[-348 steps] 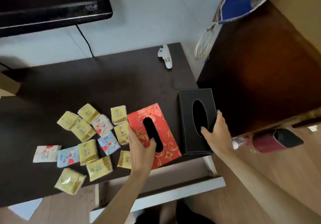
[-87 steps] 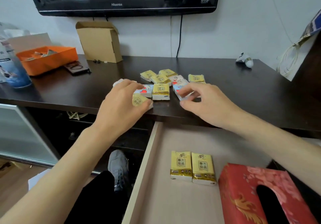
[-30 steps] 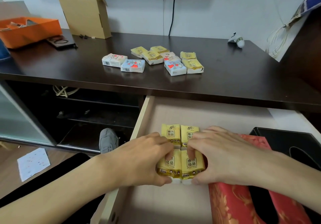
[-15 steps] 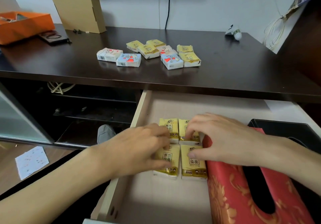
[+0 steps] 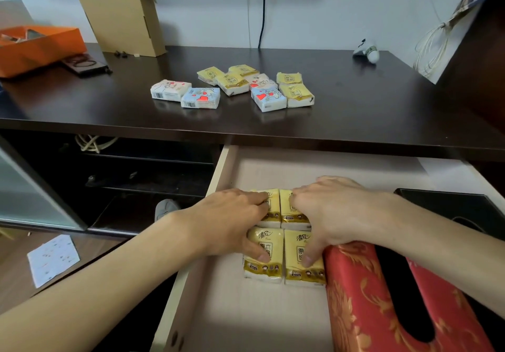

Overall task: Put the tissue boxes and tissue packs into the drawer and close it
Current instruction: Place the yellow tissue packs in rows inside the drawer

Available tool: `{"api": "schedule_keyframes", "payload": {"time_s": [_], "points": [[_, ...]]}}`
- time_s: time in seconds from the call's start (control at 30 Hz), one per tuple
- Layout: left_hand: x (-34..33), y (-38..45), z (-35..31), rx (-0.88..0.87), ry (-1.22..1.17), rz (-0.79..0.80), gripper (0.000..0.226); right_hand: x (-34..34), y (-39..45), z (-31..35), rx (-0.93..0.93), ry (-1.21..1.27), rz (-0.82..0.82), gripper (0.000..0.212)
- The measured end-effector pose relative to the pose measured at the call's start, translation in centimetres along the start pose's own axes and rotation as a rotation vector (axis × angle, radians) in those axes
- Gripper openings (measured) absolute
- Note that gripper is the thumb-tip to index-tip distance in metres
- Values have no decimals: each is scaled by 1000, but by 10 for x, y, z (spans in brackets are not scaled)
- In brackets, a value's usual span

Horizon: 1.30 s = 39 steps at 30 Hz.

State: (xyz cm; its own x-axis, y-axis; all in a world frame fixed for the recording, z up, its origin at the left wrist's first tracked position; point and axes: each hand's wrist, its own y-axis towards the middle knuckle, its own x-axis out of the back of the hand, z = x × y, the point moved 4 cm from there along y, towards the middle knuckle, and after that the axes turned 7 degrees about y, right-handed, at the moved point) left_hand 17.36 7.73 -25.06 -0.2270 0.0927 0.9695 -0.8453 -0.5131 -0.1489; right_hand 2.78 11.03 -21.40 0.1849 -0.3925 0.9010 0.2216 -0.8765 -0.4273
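The drawer stands pulled out under the dark table. On its floor lie several yellow tissue packs in a tight square. My left hand lies flat over the left two, fingers on the rear pack, thumb on the front one. My right hand covers the right two the same way. Against them on the right sits the red tissue box, with the black tissue box beyond it. Several more packs stay on the table: yellow ones, a pink one, blue ones.
A cardboard box, an orange box and a dark flat case stand at the table's back left, a small white object at the back right. A glass cabinet door is at the left, paper on the floor.
Both tissue boxes and several yellow packs went from the table into the drawer. In the last second my hands set down two packs and slid back onto the rear pair.
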Motion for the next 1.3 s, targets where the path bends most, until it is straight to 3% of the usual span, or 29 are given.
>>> {"api": "schedule_keyframes", "payload": {"time_s": [0.13,0.43,0.6,0.73,0.87,0.97,1.03,1.1,1.2,1.3], "points": [[-2,2,-2,17,-2,-3,76,4,-1,-1,-28,24,-53,66],[0,3,1,32,-24,-33,81,-3,0,-9,-15,136,-50,71],[8,3,4,57,-73,-68,67,-4,-1,-20,-9,278,-93,67],[24,3,11,96,-114,-130,53,11,-7,-39,-10,482,-292,59],[51,-4,32,168,-152,-286,42,39,-8,-65,81,861,-602,14],[73,-2,58,280,-297,-479,31,62,9,-84,148,1001,-804,16],[86,8,81,367,-425,-614,28,75,30,-96,114,953,-907,22],[93,28,105,436,-426,-650,31,85,55,-104,31,811,-945,28],[97,66,144,532,-304,-599,41,94,83,-115,-55,695,-928,36],[96,102,184,643,-240,-446,55,89,101,-120,-86,593,-870,43]]}}
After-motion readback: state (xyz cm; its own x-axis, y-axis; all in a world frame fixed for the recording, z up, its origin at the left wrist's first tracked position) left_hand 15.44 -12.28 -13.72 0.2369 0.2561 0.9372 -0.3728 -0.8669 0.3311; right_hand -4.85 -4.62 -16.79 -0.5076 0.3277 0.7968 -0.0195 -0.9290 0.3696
